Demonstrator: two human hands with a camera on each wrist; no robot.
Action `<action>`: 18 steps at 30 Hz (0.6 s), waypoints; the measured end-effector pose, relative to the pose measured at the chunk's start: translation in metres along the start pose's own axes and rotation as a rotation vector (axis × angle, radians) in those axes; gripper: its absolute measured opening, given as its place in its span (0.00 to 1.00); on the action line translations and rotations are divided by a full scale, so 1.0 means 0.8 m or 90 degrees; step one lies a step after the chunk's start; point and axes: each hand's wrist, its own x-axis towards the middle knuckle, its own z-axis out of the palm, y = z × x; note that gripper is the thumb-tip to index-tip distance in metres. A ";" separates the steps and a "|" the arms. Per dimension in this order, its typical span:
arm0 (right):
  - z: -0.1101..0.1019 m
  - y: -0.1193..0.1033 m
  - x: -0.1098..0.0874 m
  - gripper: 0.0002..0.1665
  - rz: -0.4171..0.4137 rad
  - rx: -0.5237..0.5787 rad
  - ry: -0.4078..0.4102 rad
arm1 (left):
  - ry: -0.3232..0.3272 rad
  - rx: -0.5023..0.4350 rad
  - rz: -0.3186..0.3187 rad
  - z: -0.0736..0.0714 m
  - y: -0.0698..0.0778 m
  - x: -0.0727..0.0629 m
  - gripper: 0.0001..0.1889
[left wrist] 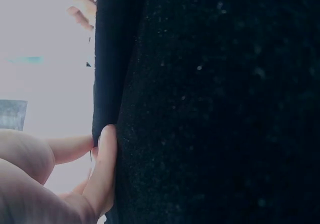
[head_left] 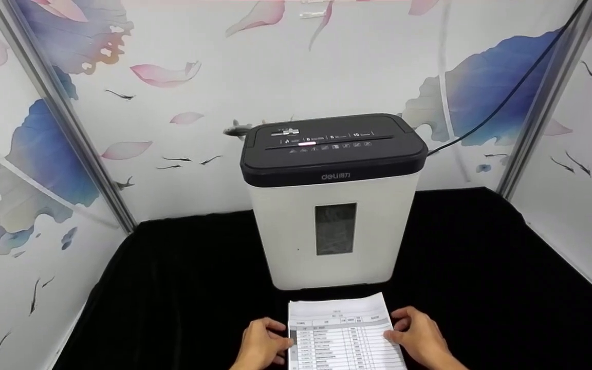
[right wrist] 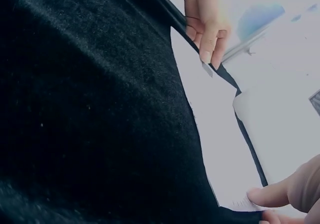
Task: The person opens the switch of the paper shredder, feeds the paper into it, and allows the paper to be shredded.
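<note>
A stack of printed paper sheets (head_left: 345,336) with a table of text lies at the front of the black cloth, below the paper shredder (head_left: 285,231). My left hand (head_left: 261,343) holds the stack's left edge between thumb and fingers. On the opposite edge my right hand (head_left: 420,335) pinches the paper, its thumb (right wrist: 270,195) lying on the top sheet. The shredder has a white bin, a dark window and a black top with a long slot. In the left wrist view the left hand (left wrist: 75,184) shows, and the paper is hard to make out.
Black cloth (head_left: 198,267) covers the table. A black cable (head_left: 506,100) runs from the shredder up to the right. White panels (head_left: 352,67) printed with petals and fish stand behind and at both sides, joined by metal posts (head_left: 65,118).
</note>
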 end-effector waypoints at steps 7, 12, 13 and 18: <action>-0.001 0.003 0.000 0.10 -0.030 0.043 0.024 | -0.011 0.010 0.005 -0.001 0.002 0.000 0.16; -0.002 0.006 0.000 0.07 -0.044 0.041 0.043 | -0.014 0.053 0.009 0.004 0.003 0.000 0.24; -0.001 0.007 -0.001 0.07 -0.043 0.043 0.044 | -0.015 0.062 0.008 0.005 0.003 0.000 0.24; -0.003 0.009 0.000 0.07 -0.039 0.047 0.044 | -0.019 0.086 0.011 0.006 0.003 -0.001 0.22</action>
